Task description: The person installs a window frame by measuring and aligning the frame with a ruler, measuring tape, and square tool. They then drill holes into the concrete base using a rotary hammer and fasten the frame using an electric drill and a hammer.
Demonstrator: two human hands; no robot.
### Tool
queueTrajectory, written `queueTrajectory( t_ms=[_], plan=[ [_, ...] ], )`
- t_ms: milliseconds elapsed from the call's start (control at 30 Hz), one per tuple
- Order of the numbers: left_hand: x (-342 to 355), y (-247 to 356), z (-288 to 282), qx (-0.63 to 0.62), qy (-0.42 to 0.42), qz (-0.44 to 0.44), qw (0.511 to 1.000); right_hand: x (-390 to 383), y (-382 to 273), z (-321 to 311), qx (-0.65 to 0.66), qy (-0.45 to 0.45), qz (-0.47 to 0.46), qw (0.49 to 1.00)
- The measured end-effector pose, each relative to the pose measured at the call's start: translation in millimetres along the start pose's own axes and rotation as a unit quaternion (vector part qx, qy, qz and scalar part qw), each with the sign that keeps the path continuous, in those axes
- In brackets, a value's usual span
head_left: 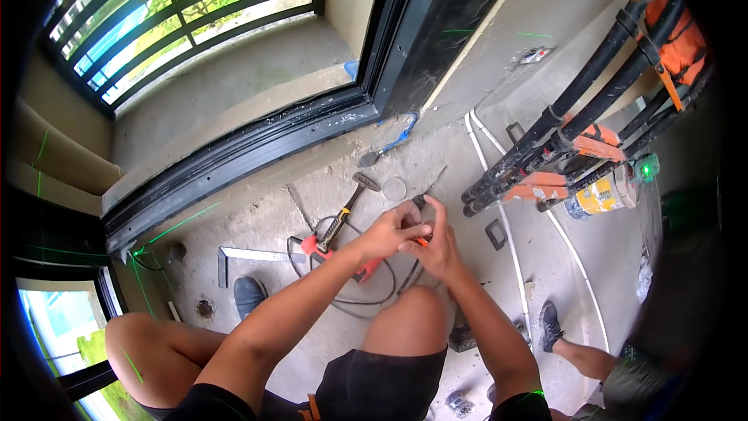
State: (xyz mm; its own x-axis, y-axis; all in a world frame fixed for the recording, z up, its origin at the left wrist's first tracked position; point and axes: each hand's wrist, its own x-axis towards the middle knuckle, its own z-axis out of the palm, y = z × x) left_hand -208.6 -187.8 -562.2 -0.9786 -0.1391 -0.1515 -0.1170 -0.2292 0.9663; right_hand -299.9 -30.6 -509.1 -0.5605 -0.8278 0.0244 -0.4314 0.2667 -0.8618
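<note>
My left hand and my right hand meet above the floor in front of my knee, fingers bent inward. A small orange piece shows between them, pinched by the right fingers; its kind is hidden. Just beyond the fingertips, a dark tool end carries a thin bit pointing away from me; whether a hand touches it is unclear. Left of my hands lies a red power tool, partly behind my left forearm, with a long bit and a black cable. A hammer with a yellow-black handle rests beside it.
A metal square lies near my shoe. A clear round piece sits beyond the hammer. A black-framed opening runs along the left. At right stand an orange-black ladder, a bucket, white pipes and another person's shoe.
</note>
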Motion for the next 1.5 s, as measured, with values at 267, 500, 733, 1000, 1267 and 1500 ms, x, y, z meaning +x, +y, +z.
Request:
queueTrajectory(
  t_ms=[267,500,733,1000,1267,1500],
  plan=[
    [11,-31,-24,0.024,0.1,0.13,0.986,43,-53,-107,-0.463,-0.072,-0.097,0.878],
    [76,-37,-82,0.298,0.287,0.226,0.882,141,-205,-276,-0.66,0.034,-0.275,0.698],
    [24,65,-122,0.572,0.33,0.261,0.704,223,-249,-258,-0.753,0.08,-0.323,0.568],
    [-38,83,-209,0.749,0.256,0.001,0.612,245,-257,-245,-0.753,0.099,-0.403,0.511],
    [-33,80,-203,0.757,0.264,0.006,0.597,275,-267,-253,-0.732,0.105,-0.472,0.48],
    [-33,78,-204,0.758,0.264,0.005,0.597,285,-267,-257,-0.693,0.116,-0.507,0.499]
  ],
)
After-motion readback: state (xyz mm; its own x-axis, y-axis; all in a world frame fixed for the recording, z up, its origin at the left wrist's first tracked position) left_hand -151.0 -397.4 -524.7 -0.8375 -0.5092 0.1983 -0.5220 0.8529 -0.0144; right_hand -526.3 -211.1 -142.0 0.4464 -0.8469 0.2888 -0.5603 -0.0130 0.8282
